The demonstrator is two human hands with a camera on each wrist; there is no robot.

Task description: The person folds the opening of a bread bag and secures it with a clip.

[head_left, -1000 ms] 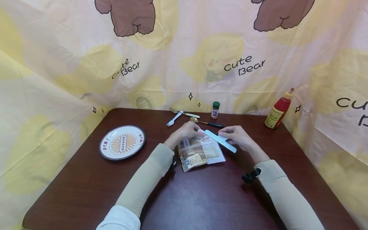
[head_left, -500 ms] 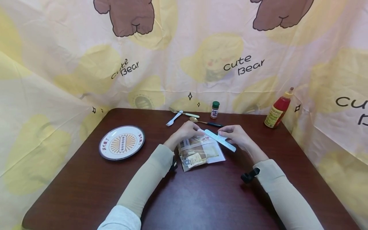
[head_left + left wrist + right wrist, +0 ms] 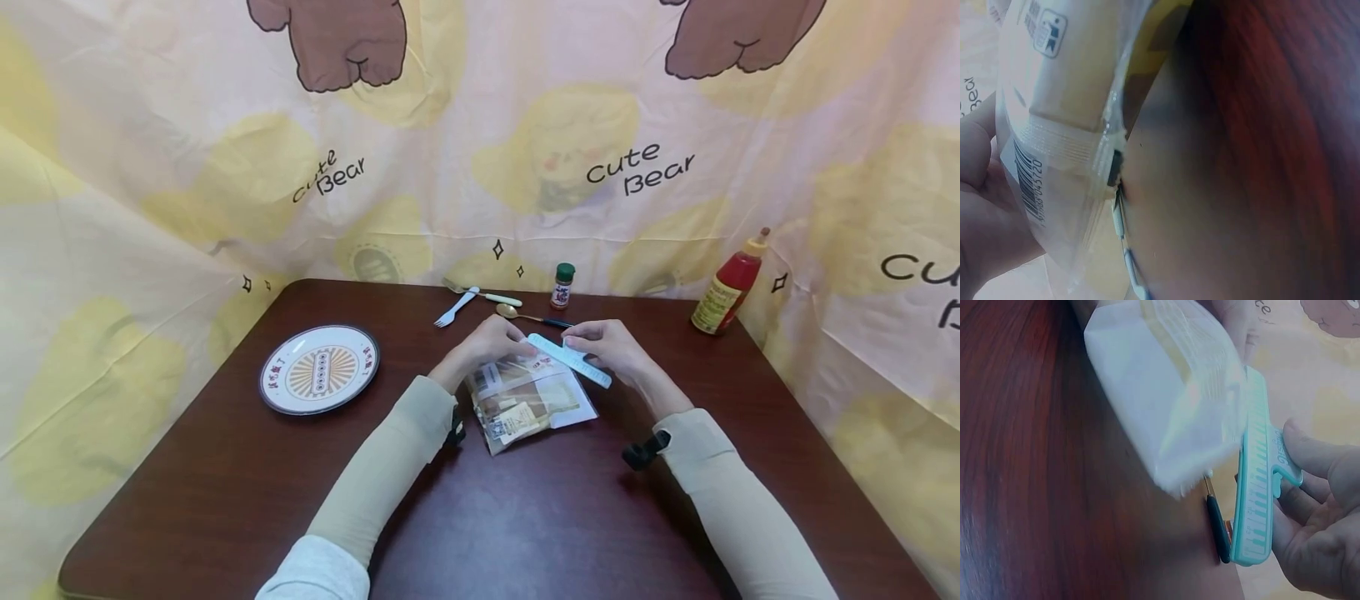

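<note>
A clear plastic food bag with a barcode label lies on the dark wooden table, its far end lifted. A long light-blue sealing clip sits across that far end. My left hand grips the bag's top edge beside the clip's left end. My right hand pinches the clip near its right end. In the right wrist view the turquoise clip clamps the bag, with my fingers on its tab. The left wrist view shows the bag held by my left hand.
A patterned plate lies at the left. Behind the hands lie a white fork, a spoon and another utensil, beside a small green-capped jar. A red sauce bottle stands at the back right. Bear-printed cloth encloses the table.
Both hands, the clip and the bag's top have shifted slightly away from me. The bag's near end has turned a little to the right.
</note>
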